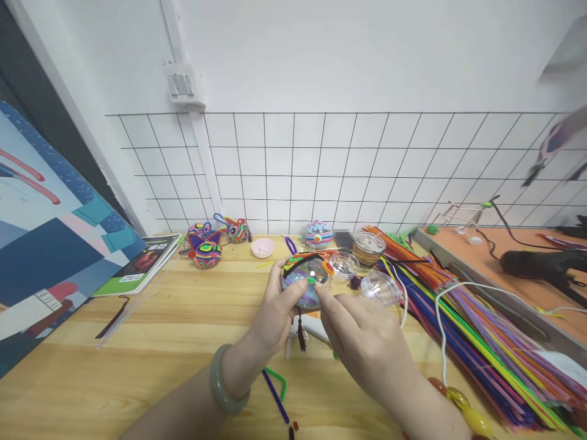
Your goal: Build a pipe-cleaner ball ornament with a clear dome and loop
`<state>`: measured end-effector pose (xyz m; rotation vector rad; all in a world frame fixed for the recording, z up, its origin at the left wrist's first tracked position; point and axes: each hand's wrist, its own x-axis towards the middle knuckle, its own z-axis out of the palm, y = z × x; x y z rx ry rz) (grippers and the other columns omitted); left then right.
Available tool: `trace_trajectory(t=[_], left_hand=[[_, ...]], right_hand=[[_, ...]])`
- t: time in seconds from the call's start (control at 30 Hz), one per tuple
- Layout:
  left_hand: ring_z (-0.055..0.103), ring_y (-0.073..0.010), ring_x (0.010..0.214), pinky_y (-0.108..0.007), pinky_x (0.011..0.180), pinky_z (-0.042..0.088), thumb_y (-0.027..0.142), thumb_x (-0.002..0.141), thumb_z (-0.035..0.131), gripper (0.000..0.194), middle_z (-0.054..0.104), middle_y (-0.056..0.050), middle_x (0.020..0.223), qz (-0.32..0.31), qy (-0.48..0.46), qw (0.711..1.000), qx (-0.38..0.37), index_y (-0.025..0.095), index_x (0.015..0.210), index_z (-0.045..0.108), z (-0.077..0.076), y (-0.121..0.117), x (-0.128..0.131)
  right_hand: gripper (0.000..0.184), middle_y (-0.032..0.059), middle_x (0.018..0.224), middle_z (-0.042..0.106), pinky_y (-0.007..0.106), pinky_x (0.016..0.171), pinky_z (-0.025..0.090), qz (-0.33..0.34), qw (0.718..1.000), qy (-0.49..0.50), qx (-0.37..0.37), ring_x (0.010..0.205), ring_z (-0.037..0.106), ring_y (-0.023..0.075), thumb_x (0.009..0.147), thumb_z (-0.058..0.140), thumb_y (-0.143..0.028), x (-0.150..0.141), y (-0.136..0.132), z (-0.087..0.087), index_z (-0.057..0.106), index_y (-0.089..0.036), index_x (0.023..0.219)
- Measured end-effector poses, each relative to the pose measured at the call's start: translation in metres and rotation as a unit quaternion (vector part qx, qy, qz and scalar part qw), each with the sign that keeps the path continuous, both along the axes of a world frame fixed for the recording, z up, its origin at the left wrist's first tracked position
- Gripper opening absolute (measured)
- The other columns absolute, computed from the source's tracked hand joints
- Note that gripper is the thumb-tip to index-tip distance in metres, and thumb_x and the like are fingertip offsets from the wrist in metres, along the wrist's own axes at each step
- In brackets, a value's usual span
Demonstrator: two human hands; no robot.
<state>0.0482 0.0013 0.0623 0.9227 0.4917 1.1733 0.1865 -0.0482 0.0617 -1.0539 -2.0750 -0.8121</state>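
A clear round ball ornament (306, 294), partly covered with coloured fuzzy strips, is held up over the table in my left hand (274, 311). It has a blue loop (290, 245) on top, an orange round piece (328, 267) at its side and a dark tassel (301, 333) below. My left thumb lies across its front. My right hand (367, 336) has curled fingers, its index fingertip against the ball beside a small green piece (311, 281); whatever lies inside its fingers is hidden. Partly behind my hands, a white tool (316, 328) rests on the table.
Long bundles of coloured pipe cleaners (486, 342) cover the right side. Clear plastic half-shells (380, 288), a pink dish (263, 247) and several colourful ornaments (208, 254) stand toward the wall. A white cable (438, 318) loops at right. Books (137, 269) lie at left.
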Motion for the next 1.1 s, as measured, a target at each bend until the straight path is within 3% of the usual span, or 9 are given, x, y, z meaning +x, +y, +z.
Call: trace_trajectory(t=[0.3, 0.6, 0.83, 1.1], left_hand=[[0.062, -0.0152, 0.074, -0.024, 0.056, 0.052, 0.027, 0.079, 0.063, 0.043, 0.063, -0.005, 0.099, 0.004, 0.01, 1.0, -0.004, 0.023, 0.117, 0.043, 0.0008, -0.0018, 0.0003], [0.064, -0.0183, 0.083, -0.029, 0.062, 0.053, 0.027, 0.082, 0.06, 0.038, 0.064, -0.007, 0.107, -0.021, -0.007, 1.0, 0.001, 0.023, 0.117, 0.044, 0.0001, -0.0013, -0.0011], [0.064, -0.022, 0.09, -0.032, 0.066, 0.054, 0.039, 0.087, 0.054, 0.034, 0.064, -0.01, 0.112, -0.03, -0.04, 0.999, -0.001, 0.021, 0.115, 0.046, 0.0024, -0.0016, 0.0004], [0.066, -0.0189, 0.083, -0.029, 0.063, 0.054, 0.035, 0.082, 0.064, 0.036, 0.064, -0.009, 0.112, -0.01, -0.025, 0.999, -0.019, 0.023, 0.111, 0.046, 0.0004, -0.003, 0.0011]], right_hand=[[0.026, 0.0036, 0.061, 0.055, 0.03, 0.051, 0.03, 0.013, 1.0, 0.007, 0.004, 0.053, 0.042, 0.0157, 0.092, 0.044, -0.008, -0.0015, 0.0009, 0.0032, 0.06, -0.001, 0.111], [0.026, 0.0035, 0.061, 0.055, 0.03, 0.051, 0.031, 0.007, 1.0, 0.006, 0.008, 0.053, 0.044, 0.0157, 0.092, 0.042, -0.007, -0.0011, -0.0013, 0.0043, 0.06, -0.002, 0.11], [0.026, 0.0035, 0.061, 0.055, 0.031, 0.051, 0.032, 0.004, 1.0, 0.005, 0.01, 0.053, 0.044, 0.0159, 0.091, 0.043, -0.007, -0.0017, -0.0002, 0.0055, 0.06, -0.002, 0.11], [0.027, 0.0038, 0.062, 0.057, 0.03, 0.051, 0.032, 0.002, 1.0, -0.001, 0.005, 0.053, 0.046, 0.0152, 0.091, 0.042, -0.007, -0.0018, -0.0003, 0.0024, 0.06, -0.002, 0.111]])
